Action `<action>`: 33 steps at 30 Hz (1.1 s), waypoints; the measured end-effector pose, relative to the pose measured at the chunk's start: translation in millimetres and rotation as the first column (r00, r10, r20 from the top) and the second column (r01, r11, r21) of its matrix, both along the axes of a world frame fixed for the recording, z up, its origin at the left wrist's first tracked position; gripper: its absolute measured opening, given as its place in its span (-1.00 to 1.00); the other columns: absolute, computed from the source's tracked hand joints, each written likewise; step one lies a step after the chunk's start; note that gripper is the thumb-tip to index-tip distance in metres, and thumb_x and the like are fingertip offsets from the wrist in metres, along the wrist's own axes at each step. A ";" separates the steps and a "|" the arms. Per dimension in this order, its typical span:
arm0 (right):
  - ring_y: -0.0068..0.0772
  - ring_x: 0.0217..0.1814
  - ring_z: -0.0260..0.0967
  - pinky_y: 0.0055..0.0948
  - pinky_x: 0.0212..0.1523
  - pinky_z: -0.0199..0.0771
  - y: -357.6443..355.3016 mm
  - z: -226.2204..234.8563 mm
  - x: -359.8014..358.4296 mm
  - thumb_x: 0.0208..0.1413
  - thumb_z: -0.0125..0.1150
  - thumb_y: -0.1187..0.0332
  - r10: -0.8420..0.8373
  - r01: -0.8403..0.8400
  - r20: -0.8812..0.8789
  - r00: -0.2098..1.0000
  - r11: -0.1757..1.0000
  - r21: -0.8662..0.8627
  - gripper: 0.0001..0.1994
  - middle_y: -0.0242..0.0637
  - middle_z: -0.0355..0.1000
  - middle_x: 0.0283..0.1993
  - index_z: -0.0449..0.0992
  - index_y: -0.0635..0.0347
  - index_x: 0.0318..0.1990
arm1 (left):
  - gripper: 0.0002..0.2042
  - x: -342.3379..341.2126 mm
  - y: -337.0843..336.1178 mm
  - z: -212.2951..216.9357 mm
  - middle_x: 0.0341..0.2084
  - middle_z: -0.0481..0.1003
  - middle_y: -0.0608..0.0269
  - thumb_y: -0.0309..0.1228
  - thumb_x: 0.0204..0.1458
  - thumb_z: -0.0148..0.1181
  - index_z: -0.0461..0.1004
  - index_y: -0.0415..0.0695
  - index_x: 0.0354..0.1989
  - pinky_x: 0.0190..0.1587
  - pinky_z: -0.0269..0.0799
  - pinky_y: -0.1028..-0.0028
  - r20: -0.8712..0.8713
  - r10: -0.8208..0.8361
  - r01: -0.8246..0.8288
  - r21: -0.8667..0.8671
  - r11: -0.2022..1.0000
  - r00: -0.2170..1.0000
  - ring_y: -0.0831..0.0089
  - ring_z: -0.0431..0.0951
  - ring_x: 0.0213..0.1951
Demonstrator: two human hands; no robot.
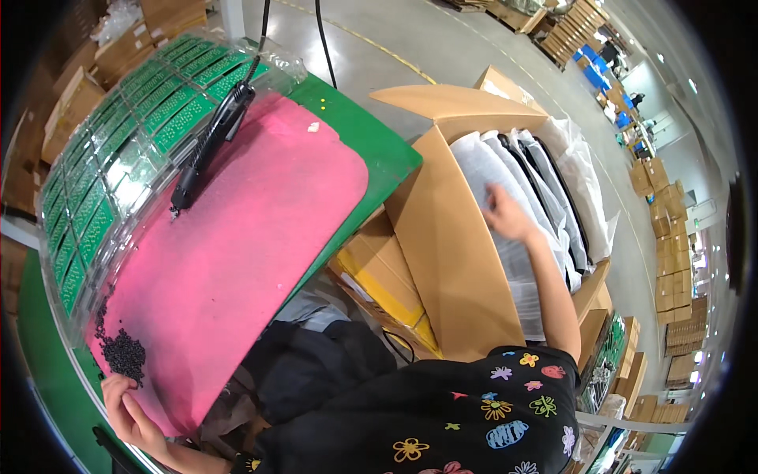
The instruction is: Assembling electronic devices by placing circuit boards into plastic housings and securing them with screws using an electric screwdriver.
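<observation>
My right hand reaches into an open cardboard box. Its fingers are a little apart and lie against the white wrapping of the nearest of several upright, black-edged panels. I see no grip on the panel. At the lower left, my left hand rests at the corner of a pink mat, loosely bent, thumb apart from the fingers. Right beside its fingertips lies a pile of tiny black screws. A black electric screwdriver lies across the mat's far side, its cord running upward.
Clear plastic trays of green circuit boards cover the far left of the green table. A yellow-taped carton sits between table and open box. Flaps stand up around the box. More cartons are stacked at the right.
</observation>
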State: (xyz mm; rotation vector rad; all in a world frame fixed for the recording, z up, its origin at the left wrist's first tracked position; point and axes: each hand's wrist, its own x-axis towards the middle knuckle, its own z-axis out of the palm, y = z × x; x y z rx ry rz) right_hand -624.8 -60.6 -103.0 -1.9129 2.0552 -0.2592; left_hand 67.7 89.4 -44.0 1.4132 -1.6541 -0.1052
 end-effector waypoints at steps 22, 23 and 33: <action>-0.70 -0.48 0.18 -0.58 -0.48 0.23 45.9 -11.4 34.7 0.17 0.22 0.33 -0.106 0.118 0.311 0.944 0.993 -0.020 -0.82 -0.50 0.40 -0.53 0.53 0.31 -0.32 | -0.39 -69.2 1.3 114.7 0.28 0.27 0.01 -0.26 0.15 0.22 0.20 -0.19 0.34 0.03 0.23 -0.03 0.354 -0.214 0.368 -0.457 0.810 0.911 -0.03 0.28 0.16; -0.71 -0.48 0.10 -0.57 -0.50 0.14 41.7 1.0 32.1 0.14 0.23 0.36 -0.130 0.163 0.345 0.930 0.984 -0.069 -0.81 -0.54 0.30 -0.54 0.42 0.25 -0.43 | -0.40 -66.2 7.5 114.9 0.27 0.28 0.01 -0.26 0.14 0.22 0.21 -0.19 0.33 0.03 0.23 -0.02 0.335 -0.158 0.309 -0.465 0.830 0.929 -0.02 0.28 0.15; -0.21 -0.47 0.23 -0.28 -0.50 0.20 45.2 100.1 91.1 0.02 0.23 0.48 0.363 -0.386 -0.135 0.922 0.831 -0.402 -0.85 -0.26 0.21 -0.48 0.36 0.27 -0.33 | -0.49 -26.8 -9.7 183.6 0.19 0.32 0.05 -0.29 0.13 0.19 0.25 -0.16 0.24 0.02 0.26 0.09 0.433 0.280 0.203 -0.783 0.588 0.857 0.08 0.32 0.09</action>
